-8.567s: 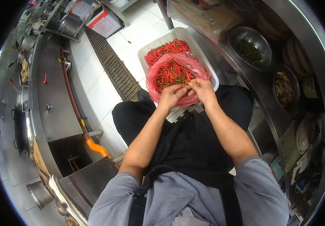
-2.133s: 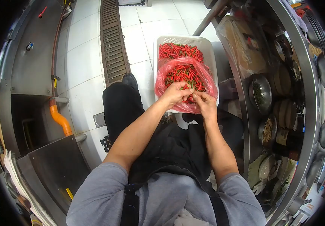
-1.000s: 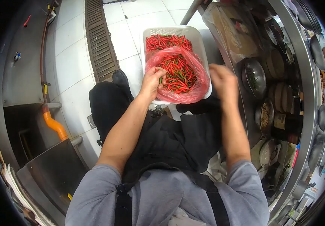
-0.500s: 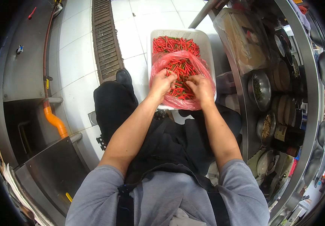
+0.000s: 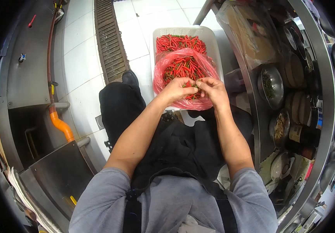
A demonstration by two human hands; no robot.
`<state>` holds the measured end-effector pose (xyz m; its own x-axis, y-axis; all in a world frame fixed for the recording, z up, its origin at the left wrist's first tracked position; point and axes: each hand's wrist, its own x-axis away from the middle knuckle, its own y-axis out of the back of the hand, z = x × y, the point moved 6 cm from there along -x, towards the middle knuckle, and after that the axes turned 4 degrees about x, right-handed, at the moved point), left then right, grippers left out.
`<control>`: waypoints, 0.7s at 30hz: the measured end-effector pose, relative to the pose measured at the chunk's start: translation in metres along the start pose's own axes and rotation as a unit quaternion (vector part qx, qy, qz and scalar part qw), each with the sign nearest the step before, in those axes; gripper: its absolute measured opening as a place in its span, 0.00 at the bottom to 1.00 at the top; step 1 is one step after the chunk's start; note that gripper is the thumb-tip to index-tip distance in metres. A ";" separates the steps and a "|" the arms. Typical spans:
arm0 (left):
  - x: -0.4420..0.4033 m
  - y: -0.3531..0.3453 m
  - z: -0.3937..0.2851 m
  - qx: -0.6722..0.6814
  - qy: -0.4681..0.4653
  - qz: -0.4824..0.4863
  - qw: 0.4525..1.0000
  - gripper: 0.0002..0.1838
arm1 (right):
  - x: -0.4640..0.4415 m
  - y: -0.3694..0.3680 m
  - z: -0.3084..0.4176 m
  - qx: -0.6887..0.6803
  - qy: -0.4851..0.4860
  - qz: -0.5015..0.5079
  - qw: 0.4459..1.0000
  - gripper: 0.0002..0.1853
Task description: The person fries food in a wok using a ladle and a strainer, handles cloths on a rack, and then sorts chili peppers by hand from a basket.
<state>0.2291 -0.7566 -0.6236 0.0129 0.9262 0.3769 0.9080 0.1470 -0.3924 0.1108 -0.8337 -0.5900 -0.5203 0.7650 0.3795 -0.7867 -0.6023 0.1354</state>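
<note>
My left hand (image 5: 176, 90) and my right hand (image 5: 216, 93) meet over the near side of a pink plastic bag (image 5: 159, 79). A small red chili pepper (image 5: 188, 84) shows at my left fingertips, which are closed in a pinch. The right thumb and forefinger pinch close beside them, at what looks like the chili's green stem end. Inside the open bag lies a heap of red chilies with green stems (image 5: 183, 66). The bag sits in a white plastic basket (image 5: 212, 39), and more loose red chilies (image 5: 181, 44) fill its far end.
A metal shelf unit (image 5: 254, 136) stands close on the right, with bowls (image 5: 270, 87) and a plastic-wrapped package (image 5: 249, 35) on it. Steel equipment (image 5: 29, 58) and an orange pipe (image 5: 61, 126) are on the left. A floor drain grate (image 5: 110, 42) crosses white tiles.
My hands have come together from apart inside the bag, the left moving right and both slightly nearer to me. A chili now shows between the fingertips. The view has shifted slightly.
</note>
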 end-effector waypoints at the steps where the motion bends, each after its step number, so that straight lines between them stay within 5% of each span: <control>1: -0.001 -0.001 0.002 -0.002 0.001 0.001 1.000 0.10 | 0.000 -0.002 0.001 -0.001 0.003 0.008 1.000 0.10; 10: -0.010 0.016 0.013 0.022 0.026 -0.087 0.996 0.07 | -0.004 -0.003 -0.010 -0.005 0.028 -0.025 0.999 0.18; 21: -0.011 0.038 0.019 -0.007 0.056 -0.167 0.984 0.16 | 0.001 -0.006 -0.029 0.107 0.071 -0.039 0.991 0.17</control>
<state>0.2553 -0.7544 -0.6583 -0.2419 0.7832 0.5728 0.8752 0.4310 -0.2197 0.1055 -0.8228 -0.6165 -0.5147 0.8258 0.2304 -0.7450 -0.5638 0.3564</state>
